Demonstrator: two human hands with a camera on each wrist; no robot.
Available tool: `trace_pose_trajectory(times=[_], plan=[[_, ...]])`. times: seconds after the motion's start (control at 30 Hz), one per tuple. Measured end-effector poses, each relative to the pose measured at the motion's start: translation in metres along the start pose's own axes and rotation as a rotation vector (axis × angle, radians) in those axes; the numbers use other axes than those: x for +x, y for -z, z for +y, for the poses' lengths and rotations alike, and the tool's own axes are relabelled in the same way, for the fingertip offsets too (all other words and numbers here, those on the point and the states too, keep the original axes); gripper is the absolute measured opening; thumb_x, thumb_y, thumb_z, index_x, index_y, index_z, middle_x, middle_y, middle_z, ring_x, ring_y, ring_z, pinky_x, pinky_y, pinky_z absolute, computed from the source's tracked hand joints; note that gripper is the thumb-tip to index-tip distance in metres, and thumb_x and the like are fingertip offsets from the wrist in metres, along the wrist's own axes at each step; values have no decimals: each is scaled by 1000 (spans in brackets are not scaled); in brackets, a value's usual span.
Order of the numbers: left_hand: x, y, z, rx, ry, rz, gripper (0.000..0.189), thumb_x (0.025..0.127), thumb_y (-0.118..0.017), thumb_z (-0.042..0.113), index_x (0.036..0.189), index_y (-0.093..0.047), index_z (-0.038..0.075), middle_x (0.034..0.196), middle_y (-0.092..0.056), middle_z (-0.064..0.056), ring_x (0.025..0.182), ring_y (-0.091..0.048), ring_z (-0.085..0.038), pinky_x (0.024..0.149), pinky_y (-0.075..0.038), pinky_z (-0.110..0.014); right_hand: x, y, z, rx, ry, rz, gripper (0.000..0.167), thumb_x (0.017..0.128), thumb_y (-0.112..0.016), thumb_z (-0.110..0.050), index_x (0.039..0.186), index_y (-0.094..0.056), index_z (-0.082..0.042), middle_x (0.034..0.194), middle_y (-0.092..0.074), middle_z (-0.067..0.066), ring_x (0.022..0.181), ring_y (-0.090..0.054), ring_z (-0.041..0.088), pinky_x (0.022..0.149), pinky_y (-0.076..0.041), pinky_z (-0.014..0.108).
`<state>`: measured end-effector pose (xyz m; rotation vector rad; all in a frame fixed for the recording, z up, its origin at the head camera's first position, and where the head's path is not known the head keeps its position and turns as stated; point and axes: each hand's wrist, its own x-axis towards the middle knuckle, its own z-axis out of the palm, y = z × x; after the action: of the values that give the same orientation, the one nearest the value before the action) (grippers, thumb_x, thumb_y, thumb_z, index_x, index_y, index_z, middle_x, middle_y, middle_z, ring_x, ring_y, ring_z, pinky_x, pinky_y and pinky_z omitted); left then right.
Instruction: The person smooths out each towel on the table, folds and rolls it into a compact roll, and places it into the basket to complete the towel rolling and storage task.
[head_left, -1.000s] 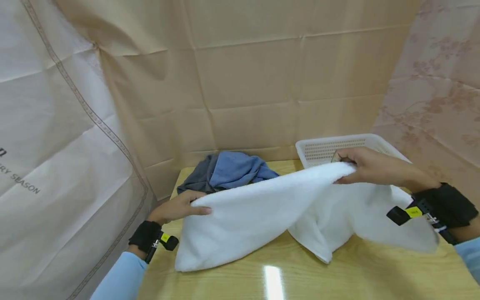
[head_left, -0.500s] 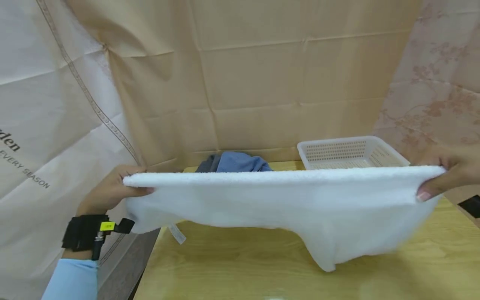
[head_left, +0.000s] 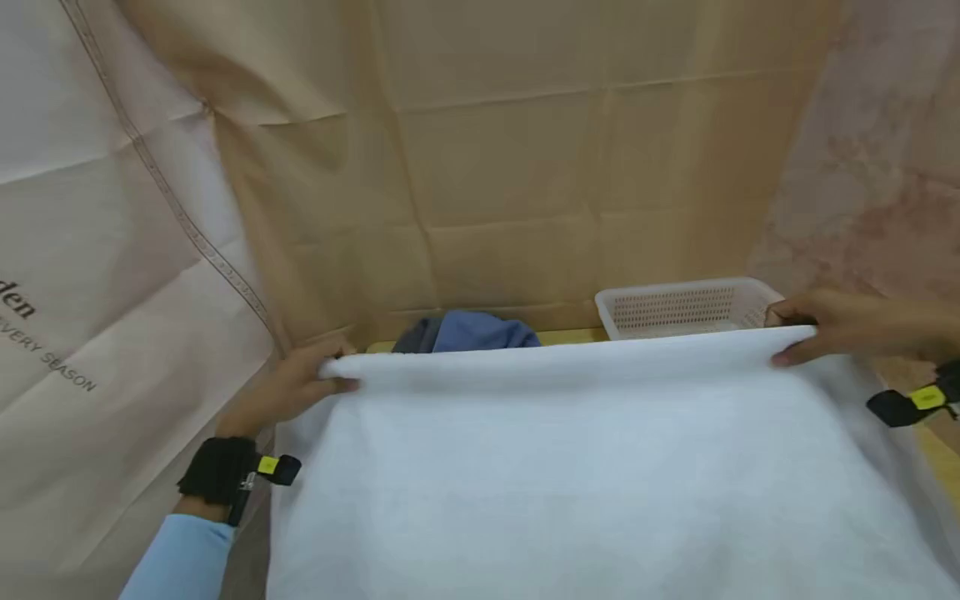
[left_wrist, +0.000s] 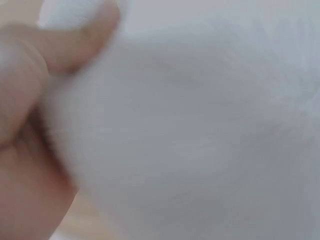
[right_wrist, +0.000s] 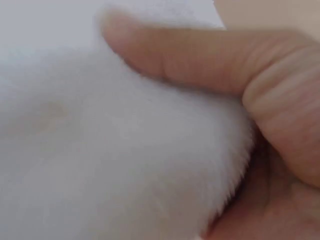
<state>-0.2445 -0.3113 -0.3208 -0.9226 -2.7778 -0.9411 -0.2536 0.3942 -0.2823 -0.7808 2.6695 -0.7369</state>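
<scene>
A white fluffy towel [head_left: 570,467] is stretched between both hands and hangs down toward the near side, hiding most of the table. My left hand [head_left: 288,387] pinches its upper left corner, with the thumb on the near face. At the upper right, my right hand [head_left: 847,325] pinches the same top edge. Close up in the left wrist view, the towel [left_wrist: 190,130] is blurred beside the thumb. In the right wrist view the thumb lies over the thick pile of the towel [right_wrist: 120,140], and the fingertips behind it are hidden.
Behind the towel, at the back of the table, lies a crumpled blue and dark grey cloth [head_left: 483,331]. A white perforated plastic basket [head_left: 675,308] stands at the back right, partly covered by the towel. Beige fabric [head_left: 495,167] hangs behind the table.
The bunched towel was first pulled wide between the hands, the right one moving right. Since then the hands have come somewhat closer together, and the towel has spread downward into a broad sheet.
</scene>
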Motion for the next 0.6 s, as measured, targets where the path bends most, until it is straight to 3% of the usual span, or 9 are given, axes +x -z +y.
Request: trace_pose_trajectory(times=[0.13,0.27,0.33,0.43,0.6], plan=[[9,-31,-37,214,16,-29,26,85,-85,11,105,-69,11,98,-66,2,90,-60,-17,80,-51,-40,21,-37,12,-93,-113,118,35,84,-86,-20,85,-52,-13,74,-40,-4,68,-40,7,59,-35,27],[4,-46,-51,353,62,7,22,83,-85,3,88,-64,10,84,-60,1,77,-54,-17,69,-48,-39,32,-62,29,-191,-27,208,33,83,-86,-12,85,-53,-16,71,-37,-4,65,-37,6,59,-33,27],[-2,-48,-52,366,108,28,26,86,-82,2,83,-58,11,79,-55,0,71,-50,-18,65,-45,-38,31,-71,34,-238,26,257,32,84,-84,-6,85,-53,-16,73,-39,-5,65,-37,5,60,-33,27],[-13,-48,-51,360,160,57,24,88,-81,3,89,-58,10,82,-60,-4,73,-56,-21,66,-48,-40,23,-85,40,-245,47,321,30,87,-80,-1,88,-53,-15,75,-43,-6,67,-40,3,60,-36,26],[-27,-48,-54,334,150,72,25,84,-83,0,101,-67,6,101,-70,-10,93,-68,-31,80,-55,-51,-2,-105,56,-152,24,286,23,88,-79,-1,100,-62,-11,78,-51,-7,69,-46,2,59,-40,25]])
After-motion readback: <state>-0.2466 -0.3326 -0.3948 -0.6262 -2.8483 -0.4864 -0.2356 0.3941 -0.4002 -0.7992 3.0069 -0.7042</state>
